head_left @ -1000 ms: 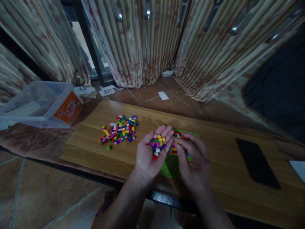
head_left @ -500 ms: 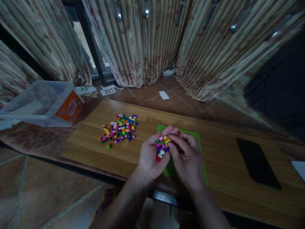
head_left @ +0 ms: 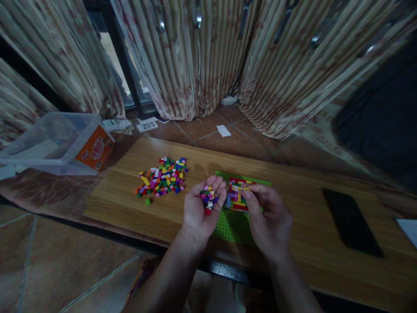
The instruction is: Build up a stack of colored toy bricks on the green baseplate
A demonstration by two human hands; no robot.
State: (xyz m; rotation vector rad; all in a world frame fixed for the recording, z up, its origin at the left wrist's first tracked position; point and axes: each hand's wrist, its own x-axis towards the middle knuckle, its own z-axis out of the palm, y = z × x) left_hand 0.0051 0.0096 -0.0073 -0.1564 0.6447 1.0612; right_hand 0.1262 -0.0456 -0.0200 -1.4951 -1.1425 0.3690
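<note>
My left hand (head_left: 197, 214) cups toy bricks (head_left: 208, 198); at its three o'clock, my right hand (head_left: 272, 217) pinches a yellow brick (head_left: 246, 189) above the green baseplate (head_left: 230, 227). I'm likely adding it; lining up matters.

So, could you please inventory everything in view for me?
tabletop: one, light brown wood, centre
loose bricks: many, mixed colours, heaped tabletop left
lone brick: one, lime green, near the heap
baseplate: one, green, on tabletop
built bricks: many, mixed colours, on baseplate
gathered bricks: several, mixed colours, in left hand
pinched brick: one, apparently yellow, in right hand
flat slab: one, black, tabletop right
bin: one, clear with orange label, far left
curtains: several, striped beige and reddish, background
floor papers: several, mostly white, behind tabletop
sheet: one, white, right edge
window frame: one, black, upper left
dark shape: one, fabric-like, upper right
hands: two, bare, left palm up, right over baseplate
</note>
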